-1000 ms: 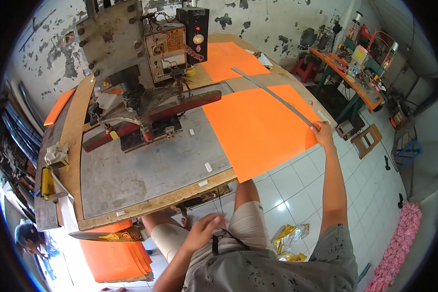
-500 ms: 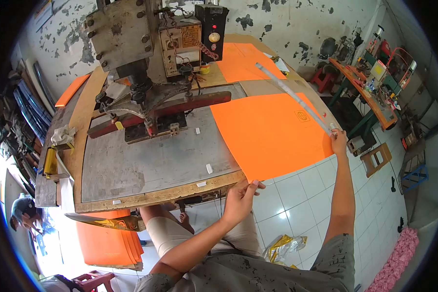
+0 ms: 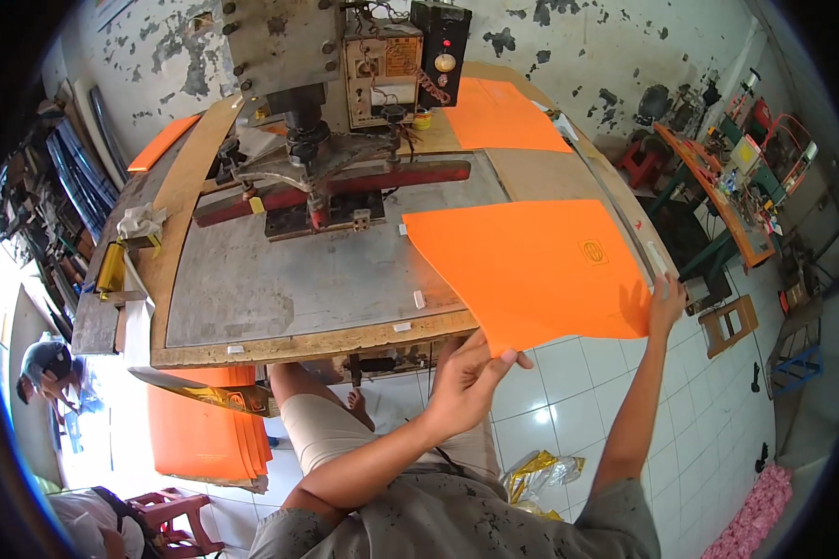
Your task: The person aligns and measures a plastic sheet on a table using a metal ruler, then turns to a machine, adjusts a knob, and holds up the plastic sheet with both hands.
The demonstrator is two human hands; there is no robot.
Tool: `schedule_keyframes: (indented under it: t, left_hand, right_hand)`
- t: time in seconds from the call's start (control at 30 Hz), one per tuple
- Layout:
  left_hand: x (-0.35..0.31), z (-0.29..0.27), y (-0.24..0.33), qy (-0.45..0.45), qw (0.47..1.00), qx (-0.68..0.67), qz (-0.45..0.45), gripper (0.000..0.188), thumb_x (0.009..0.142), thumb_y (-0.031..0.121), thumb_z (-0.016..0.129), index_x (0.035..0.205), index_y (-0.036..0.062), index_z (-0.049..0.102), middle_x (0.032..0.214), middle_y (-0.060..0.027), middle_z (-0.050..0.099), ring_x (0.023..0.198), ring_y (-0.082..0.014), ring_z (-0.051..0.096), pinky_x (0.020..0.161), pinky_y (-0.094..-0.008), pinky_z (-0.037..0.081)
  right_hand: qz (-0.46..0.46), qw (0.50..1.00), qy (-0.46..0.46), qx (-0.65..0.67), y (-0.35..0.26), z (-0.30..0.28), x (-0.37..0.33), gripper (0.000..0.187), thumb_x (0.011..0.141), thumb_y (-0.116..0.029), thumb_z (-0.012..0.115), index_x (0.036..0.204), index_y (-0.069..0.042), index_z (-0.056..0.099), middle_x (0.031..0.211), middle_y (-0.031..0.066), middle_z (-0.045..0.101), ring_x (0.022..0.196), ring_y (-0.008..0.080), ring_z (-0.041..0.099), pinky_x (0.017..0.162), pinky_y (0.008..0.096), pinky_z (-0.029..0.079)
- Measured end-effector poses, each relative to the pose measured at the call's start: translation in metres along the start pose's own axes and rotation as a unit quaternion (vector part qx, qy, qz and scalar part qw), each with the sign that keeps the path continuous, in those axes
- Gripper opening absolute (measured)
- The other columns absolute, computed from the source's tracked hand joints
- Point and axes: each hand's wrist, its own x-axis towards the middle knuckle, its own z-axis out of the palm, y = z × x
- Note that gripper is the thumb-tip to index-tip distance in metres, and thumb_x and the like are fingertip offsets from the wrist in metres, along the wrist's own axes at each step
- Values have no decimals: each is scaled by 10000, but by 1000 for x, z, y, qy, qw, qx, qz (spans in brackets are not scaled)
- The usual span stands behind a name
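My left hand pinches the near corner of an orange sheet between thumb and fingers. The sheet slants over the right part of the worktable, bowed a little, with a small dark emblem near its right side. At its right edge, my right hand has its fingers stretched out, casting a shadow on the sheet. Just beyond those fingers a long pale strip lies along the table's right edge. A grey metal plate on the table reaches under the sheet's left corner.
A heavy press with a red bar stands over the plate, beside a black control box. More orange sheets lie at the back; others are stacked below left. Another person sits far left. A wooden stool stands at right.
The pale strip has gone from above the orange sheet to the table's right edge. My right hand's fingers have loosened from it. My left hand keeps its pinch; the view has shifted.
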Motion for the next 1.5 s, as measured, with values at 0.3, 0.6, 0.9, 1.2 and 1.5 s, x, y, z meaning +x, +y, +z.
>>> schedule_keyframes:
  t: [0.3,0.6,0.9,1.2,1.5]
  left_hand:
    - [3,-33,8,-74,995,-35,-65,251,1030,104,541,918,-56,698,1288,-160,577,1052,-244,595,919,-366,471]
    - [-93,-94,54,-108,988,41,105,174,910,101,651,803,-4,738,1516,-216,433,1395,-393,416,1124,-487,333]
    - [-254,-199,56,380,838,-391,-35,702,995,598,512,1325,-18,572,1440,-160,570,1297,-222,568,1075,-399,470]
    - [-219,-273,100,295,904,146,-274,465,981,178,657,1377,-33,532,1233,-88,675,1099,-168,661,938,-325,535]
    - [-204,-352,95,341,867,305,-197,657,955,50,680,1533,1,373,1259,-200,689,1122,-233,689,949,-346,559]
  right_hand:
    - [346,818,-335,314,-54,-93,-101,569,940,-318,738,1373,9,570,1216,137,698,1069,210,678,942,343,525]
    - [305,671,-317,597,-61,-126,-198,680,820,-75,774,1427,23,486,1266,111,673,1102,202,684,964,335,544]
    - [299,585,-415,629,-184,-111,-255,827,780,0,712,1524,-3,351,1334,117,611,1251,245,601,1039,371,496]
    - [97,692,-482,529,-253,-100,-217,588,989,-103,633,1512,35,401,1366,131,605,1258,188,577,1066,344,450]
    - [127,694,-451,546,-332,-72,-244,677,983,-91,694,1558,2,349,1196,166,715,1098,177,691,942,297,524]
